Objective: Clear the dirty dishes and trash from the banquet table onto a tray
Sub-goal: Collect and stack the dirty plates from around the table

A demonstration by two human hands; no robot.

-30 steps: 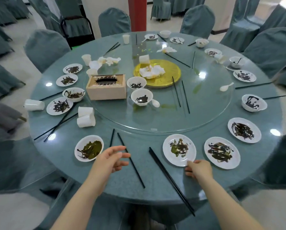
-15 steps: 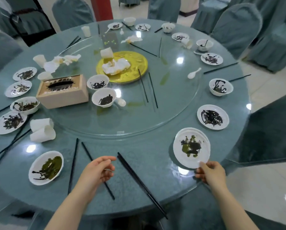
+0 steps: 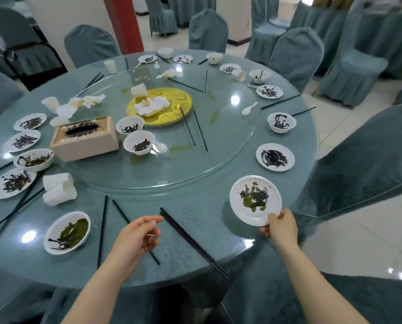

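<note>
My right hand pinches the near rim of a white plate smeared with green and dark sauce. It is tilted and raised over the round table at the near right edge, and seems to have a second plate under it. My left hand hovers with loosely curled fingers over a black chopstick and holds nothing. A pair of black chopsticks lies between my hands. Another dirty plate sits near left and one right.
A glass turntable carries a gold platter with napkins, a tissue box and two dirty bowls. Tipped paper cups, several more plates, bowls and chopsticks ring the table. A covered chair stands close on the right.
My right hand slid one plate to the right onto the neighbouring plate, then lifted the plate off the table. My left hand drew back and curled loosely. My view swung right.
</note>
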